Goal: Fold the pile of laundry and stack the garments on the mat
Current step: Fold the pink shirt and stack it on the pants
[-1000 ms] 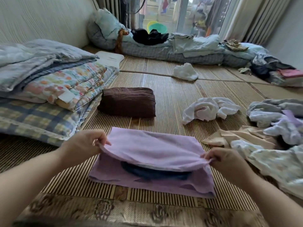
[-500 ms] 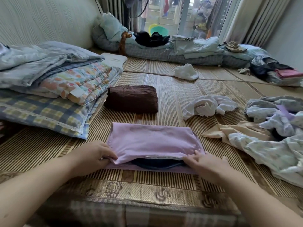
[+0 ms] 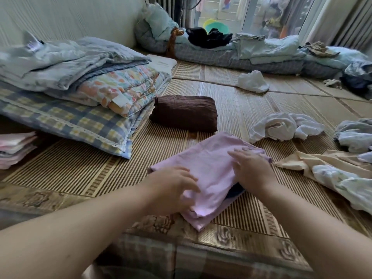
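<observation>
- Laundry first: the lilac garment lies folded into a compact packet on the mat, close to us by the patterned border. A dark blue layer peeks out at its near right edge.
- Our left hand rests on the near left part, fingers loosely straight and somewhat blurred. Our right hand lies flat on the far right part, fingers spread. Neither pinches the cloth.
- Done, as we judge it: this piece is all but folded. A brown folded garment sits just beyond it, and a small pink stack lies at far left.
- Left to do: the crumpled white garment, the beige garment, the pale floral garment and a white cloth farther back all lie unfolded.
- Around us: piled bedding on the left reaches close to the brown garment and crowds that spot. The beige garment's edge lies just beside the lilac packet.
</observation>
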Demonstrator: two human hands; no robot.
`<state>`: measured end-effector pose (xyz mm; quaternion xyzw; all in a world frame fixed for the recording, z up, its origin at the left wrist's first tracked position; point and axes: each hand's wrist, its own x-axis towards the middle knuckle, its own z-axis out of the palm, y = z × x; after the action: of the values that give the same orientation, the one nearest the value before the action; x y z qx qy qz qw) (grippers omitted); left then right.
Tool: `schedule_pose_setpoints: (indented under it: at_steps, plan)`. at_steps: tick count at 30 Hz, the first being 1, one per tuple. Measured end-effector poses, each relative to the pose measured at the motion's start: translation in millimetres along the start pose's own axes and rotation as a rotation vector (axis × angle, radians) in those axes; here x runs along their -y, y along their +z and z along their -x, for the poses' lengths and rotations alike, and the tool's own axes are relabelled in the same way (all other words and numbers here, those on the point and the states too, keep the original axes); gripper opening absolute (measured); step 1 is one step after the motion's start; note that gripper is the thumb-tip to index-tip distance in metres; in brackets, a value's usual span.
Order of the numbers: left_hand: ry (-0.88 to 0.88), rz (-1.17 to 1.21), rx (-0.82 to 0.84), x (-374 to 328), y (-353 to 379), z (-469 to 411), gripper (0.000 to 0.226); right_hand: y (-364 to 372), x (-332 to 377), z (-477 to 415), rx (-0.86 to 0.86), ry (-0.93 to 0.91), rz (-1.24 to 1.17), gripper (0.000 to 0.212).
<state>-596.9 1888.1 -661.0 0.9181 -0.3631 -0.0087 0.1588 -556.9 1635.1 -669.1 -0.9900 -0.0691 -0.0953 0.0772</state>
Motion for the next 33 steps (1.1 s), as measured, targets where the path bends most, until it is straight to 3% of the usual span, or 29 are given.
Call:
schedule_pose_setpoints:
  at_steps: [2, 4, 6, 9, 13, 19, 22, 25, 27, 30, 32, 33]
  plan:
    - [-0.167, -0.071, -0.024, 22.0, -5.2, -2.8, 0.045, 3.0, 16.0, 30.6, 0.034, -0.157, -0.162, 0.041]
    - [-0.314, 0.009, 0.04, 39.4, -9.4, 3.1, 0.047, 3.9, 30.8, 57.2, 0.219, -0.239, -0.267, 0.054]
    - [-0.379, 0.083, 0.112, 49.4, -12.6, 11.8, 0.056, 4.0, 38.3, 70.3, 0.408, -0.248, -0.265, 0.073]
    - [-0.383, 0.09, 0.127, 51.3, -16.8, 17.7, 0.066, 0.0, 35.0, 72.1, 0.481, -0.242, -0.157, 0.093]
    - [-0.292, 0.093, 0.209, 38.9, -15.4, 31.0, 0.057, -12.9, 10.8, 79.8, 0.552, -0.226, -0.14, 0.092]
    - [0.034, -0.032, 0.273, 7.9, -5.3, 44.4, 0.038, -12.5, -22.8, 117.2, 0.604, -0.354, -0.022, 0.113]
    - [0.092, -0.049, 0.317, -2.6, -2.2, 39.6, 0.019, -10.5, -26.5, 133.1, 0.587, -0.371, 0.035, 0.103]
    - [0.118, -0.008, 0.294, -8.5, 0.7, 34.8, 0.016, -12.6, -28.4, 141.4, 0.561, -0.388, 0.044, 0.078]
    - [0.104, 0.033, 0.296, -10.5, -1.4, 31.3, 0.011, -13.1, -29.5, 141.9, 0.53, -0.337, -0.084, 0.061]
    - [0.018, 0.164, 0.337, -11.4, -6.0, 27.1, 0.024, -19.0, -30.3, 141.8, 0.537, -0.115, -0.487, 0.046]
    - [-0.038, 0.312, 0.309, -11.9, -8.6, 24.0, 0.043, -27.1, -27.5, 140.1, 0.529, 0.069, -0.856, 0.032]
    - [-0.065, 0.442, 0.273, -13.2, -10.7, 22.7, 0.058, -32.0, -28.1, 138.4, 0.516, 0.132, -1.045, 0.04]
